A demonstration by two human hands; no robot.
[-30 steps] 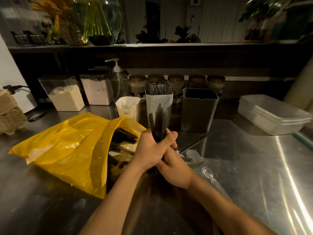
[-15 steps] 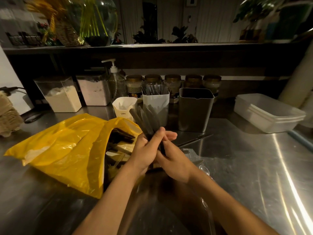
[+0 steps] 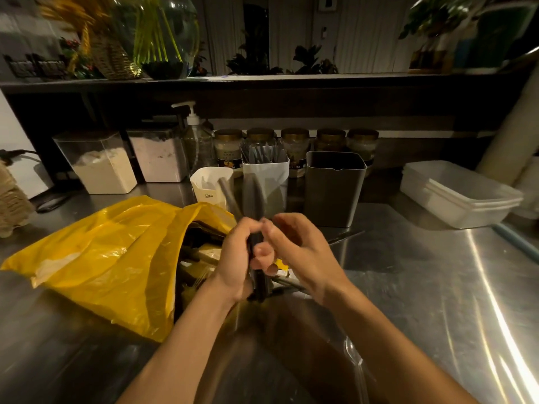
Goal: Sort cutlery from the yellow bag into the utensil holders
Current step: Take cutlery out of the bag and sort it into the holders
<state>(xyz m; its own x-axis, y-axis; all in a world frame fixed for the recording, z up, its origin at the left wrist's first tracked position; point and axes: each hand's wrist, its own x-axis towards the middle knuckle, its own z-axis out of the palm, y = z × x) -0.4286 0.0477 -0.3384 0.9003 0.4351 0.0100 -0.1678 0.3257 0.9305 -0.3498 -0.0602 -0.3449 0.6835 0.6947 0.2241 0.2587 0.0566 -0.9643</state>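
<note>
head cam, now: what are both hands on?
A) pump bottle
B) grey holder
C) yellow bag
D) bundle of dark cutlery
D: the left hand and the right hand both grip the bundle of dark cutlery, held roughly upright beside the open yellow bag.

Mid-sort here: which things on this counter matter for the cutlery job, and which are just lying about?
Job: yellow bag, dark cutlery bundle held in the left hand, white holder, grey holder.

Lying about: powder containers, pump bottle, jars, stacked white tubs.
</note>
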